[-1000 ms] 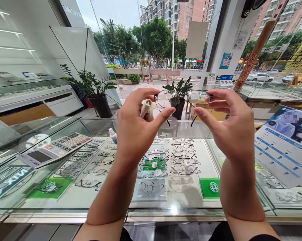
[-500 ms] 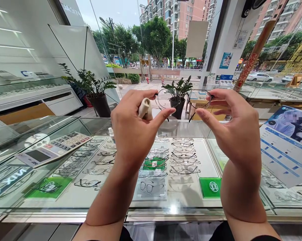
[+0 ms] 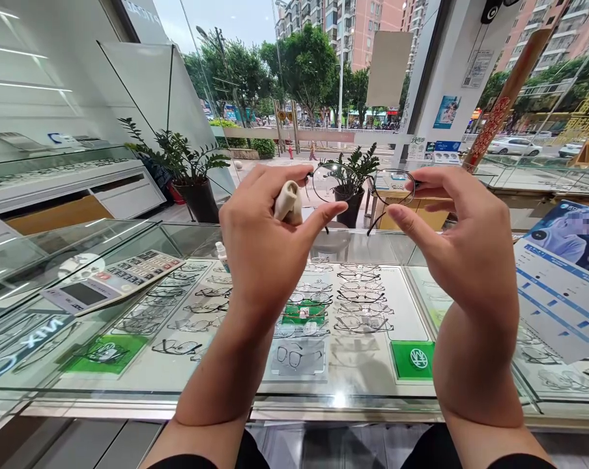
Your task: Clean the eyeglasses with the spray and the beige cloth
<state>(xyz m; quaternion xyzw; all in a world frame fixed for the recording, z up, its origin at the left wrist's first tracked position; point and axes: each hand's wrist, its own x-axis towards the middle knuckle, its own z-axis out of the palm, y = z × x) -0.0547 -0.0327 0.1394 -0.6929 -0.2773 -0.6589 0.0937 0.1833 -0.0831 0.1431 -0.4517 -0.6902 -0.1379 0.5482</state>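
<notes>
I hold a thin-rimmed pair of glasses (image 3: 360, 184) up at chest height over a glass display counter (image 3: 343, 397). My left hand (image 3: 268, 244) pinches the left lens rim between forefinger and thumb and also keeps a small beige cloth (image 3: 288, 202) tucked in its fingers. My right hand (image 3: 458, 244) pinches the right rim the same way. The temples of the glasses hang folded down behind the lenses.
Inside the counter lie several rows of glasses (image 3: 358, 296) with green brand cards (image 3: 412, 359). A calculator (image 3: 111, 280) and a small spray bottle (image 3: 221, 255) rest on the glass at the left. A blue leaflet (image 3: 561, 280) lies at the right. Potted plants (image 3: 189, 176) stand beyond.
Both hands with the glasses have shifted slightly right and up in view; the cloth shows more in my left hand. The grip on the frame is unchanged.
</notes>
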